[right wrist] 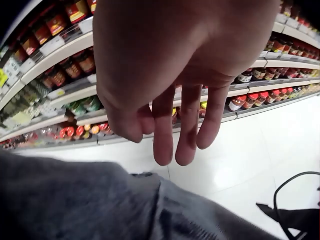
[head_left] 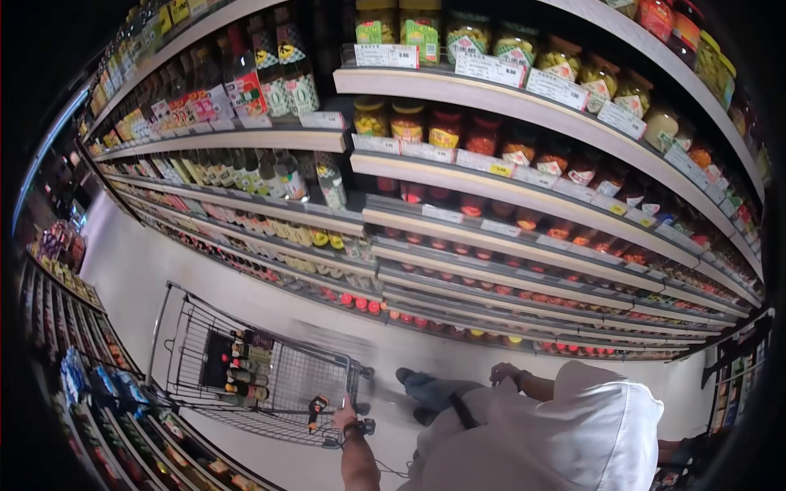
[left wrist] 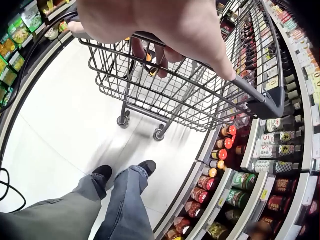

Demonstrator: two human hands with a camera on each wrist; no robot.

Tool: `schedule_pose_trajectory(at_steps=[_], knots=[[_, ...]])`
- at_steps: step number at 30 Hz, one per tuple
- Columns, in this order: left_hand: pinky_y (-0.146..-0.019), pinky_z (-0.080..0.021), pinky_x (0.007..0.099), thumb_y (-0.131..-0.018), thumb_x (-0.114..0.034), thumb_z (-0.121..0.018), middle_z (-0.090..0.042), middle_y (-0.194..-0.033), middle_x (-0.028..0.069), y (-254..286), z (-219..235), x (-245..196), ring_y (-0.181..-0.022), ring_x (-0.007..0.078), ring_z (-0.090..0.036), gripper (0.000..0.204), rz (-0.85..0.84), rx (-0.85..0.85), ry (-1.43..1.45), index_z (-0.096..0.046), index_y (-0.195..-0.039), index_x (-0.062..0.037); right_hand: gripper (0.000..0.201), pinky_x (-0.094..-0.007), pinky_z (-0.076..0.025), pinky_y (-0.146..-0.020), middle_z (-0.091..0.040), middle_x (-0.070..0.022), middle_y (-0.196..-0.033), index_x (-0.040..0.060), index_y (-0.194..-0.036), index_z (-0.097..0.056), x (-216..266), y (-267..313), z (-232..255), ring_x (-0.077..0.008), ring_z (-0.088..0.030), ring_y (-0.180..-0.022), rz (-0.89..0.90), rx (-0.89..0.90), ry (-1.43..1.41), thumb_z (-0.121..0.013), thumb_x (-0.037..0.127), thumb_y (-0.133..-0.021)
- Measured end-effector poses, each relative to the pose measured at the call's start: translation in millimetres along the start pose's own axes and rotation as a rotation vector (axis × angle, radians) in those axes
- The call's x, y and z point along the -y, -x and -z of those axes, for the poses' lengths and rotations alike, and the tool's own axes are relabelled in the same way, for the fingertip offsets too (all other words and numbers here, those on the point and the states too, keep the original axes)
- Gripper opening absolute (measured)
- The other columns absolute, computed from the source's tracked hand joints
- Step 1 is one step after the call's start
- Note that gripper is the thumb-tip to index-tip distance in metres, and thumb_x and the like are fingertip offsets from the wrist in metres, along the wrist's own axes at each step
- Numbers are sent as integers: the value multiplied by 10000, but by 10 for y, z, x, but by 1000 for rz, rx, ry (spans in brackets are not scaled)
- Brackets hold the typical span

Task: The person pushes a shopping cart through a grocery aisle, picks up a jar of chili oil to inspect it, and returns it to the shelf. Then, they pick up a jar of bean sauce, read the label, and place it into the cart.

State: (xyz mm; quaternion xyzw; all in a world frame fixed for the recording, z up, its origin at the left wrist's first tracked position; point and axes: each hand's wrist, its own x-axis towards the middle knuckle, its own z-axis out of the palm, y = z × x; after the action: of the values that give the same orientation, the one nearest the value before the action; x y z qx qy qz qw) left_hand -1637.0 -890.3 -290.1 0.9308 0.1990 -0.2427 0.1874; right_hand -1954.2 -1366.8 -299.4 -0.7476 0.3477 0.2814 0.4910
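My left hand (left wrist: 155, 25) grips the handle (left wrist: 248, 90) of a wire shopping cart (head_left: 299, 368), with fingertips showing below the bar in the left wrist view. Inside the cart, several bottles (head_left: 247, 376) lie beside a dark panel towards its far end. An orange and black object (head_left: 317, 405) shows at the cart's near end, just ahead of the left hand. Beside the body hangs my right hand (right wrist: 175, 70), holding nothing, its fingers pointing down loosely; jar shelves lie behind it in the right wrist view.
Long shelves of jars (head_left: 483, 135) and bottles (head_left: 246, 82) run along one side of the aisle. Another shelf row (head_left: 106, 417) stands on the cart's other side. Pale floor (head_left: 131, 254) stretches ahead. A black cable (right wrist: 277, 195) loops near the legs.
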Motion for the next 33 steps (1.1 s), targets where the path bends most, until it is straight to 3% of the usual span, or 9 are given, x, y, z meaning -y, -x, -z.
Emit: schedule_pose_trajectory(at_steps=[6, 8, 15, 20, 24, 25, 28, 30, 33], knots=[[-1063, -386, 519, -773, -939, -341, -675, -1175, 285, 438, -174, -89, -1180, 447, -591, 1132, 53, 107, 56, -687, -1181, 59, 276, -351, -581, -782, -773, -50, -888, 117, -954, -749, -752, 295, -35, -204, -734, -820, 245, 110, 306, -713, 361, -829], [-1048, -405, 516, -771, -942, -337, -676, -1176, 281, 635, -237, -123, -1160, 443, -605, 1132, 53, 86, 41, -688, -1187, 50, 273, -361, -583, -785, -772, -47, -886, 112, -944, -750, -562, 697, 63, -210, -736, -829, -80, -8, 119, -720, 354, -820], [-1040, -417, 514, -773, -944, -328, -667, -1189, 285, 877, -547, -148, -1170, 443, -600, 1139, 3, 144, 32, -660, -1222, 49, 322, -397, -560, -867, -749, -133, -1009, 122, -937, -779, -822, 895, 156, -292, -714, -966, -53, -117, 47, -799, 345, -706], [-1029, -414, 500, -832, -852, -429, -663, -1191, 294, 1041, -672, -159, -1180, 444, -595, 1006, 25, 234, 180, -665, -1173, 65, 131, -297, -558, -568, -742, -46, -739, 50, -859, -692, -432, 778, 675, -144, -711, -639, 83, -247, -208, -680, 180, -866], [-894, -476, 387, -932, -358, -682, -667, -1044, 172, 712, -1297, 595, -969, 306, -625, 475, -409, 212, 613, -552, -1214, 1, 137, -318, -569, -604, -730, -73, -752, 12, -865, -671, 334, 1108, 1266, -169, -701, -629, 296, -474, -202, -643, 142, -899], [-863, -470, 338, -921, -157, -698, -619, -980, 95, 985, -1057, 553, -909, 217, -579, 355, -127, 303, 727, -515, -1198, -34, 150, -322, -570, -615, -731, -74, -764, 21, -861, -675, 403, 1064, 1394, -167, -703, -641, 295, -495, -181, -643, 160, -904], [-774, -476, 403, -921, -117, -677, -609, -1035, 123, 992, -1086, 1026, -856, 232, -574, 304, -251, -90, 976, -503, -1158, -38, 89, -358, -551, -675, -695, -110, -764, 65, -856, -667, 794, 1249, 1706, -283, -676, -689, 524, -762, -17, -701, 146, -844], [-795, -473, 431, -904, -108, -695, -593, -1058, 171, 1164, -749, 1339, -867, 278, -570, 313, -366, -312, 540, -500, -1137, -30, 128, -394, -499, -627, -658, -115, -729, 51, -794, -620, 1043, 1405, 1939, -306, -635, -659, 715, -731, 10, -687, 146, -848], [-831, -480, 441, -891, -146, -724, -583, -1072, 201, 1363, -466, 1641, -914, 327, -584, 369, -7, -436, 480, -494, -1151, -21, 144, -345, -456, -550, -612, -121, -686, 50, -791, -607, 1977, 2301, 2204, -219, -557, -555, 585, -662, 43, -696, 140, -859]])
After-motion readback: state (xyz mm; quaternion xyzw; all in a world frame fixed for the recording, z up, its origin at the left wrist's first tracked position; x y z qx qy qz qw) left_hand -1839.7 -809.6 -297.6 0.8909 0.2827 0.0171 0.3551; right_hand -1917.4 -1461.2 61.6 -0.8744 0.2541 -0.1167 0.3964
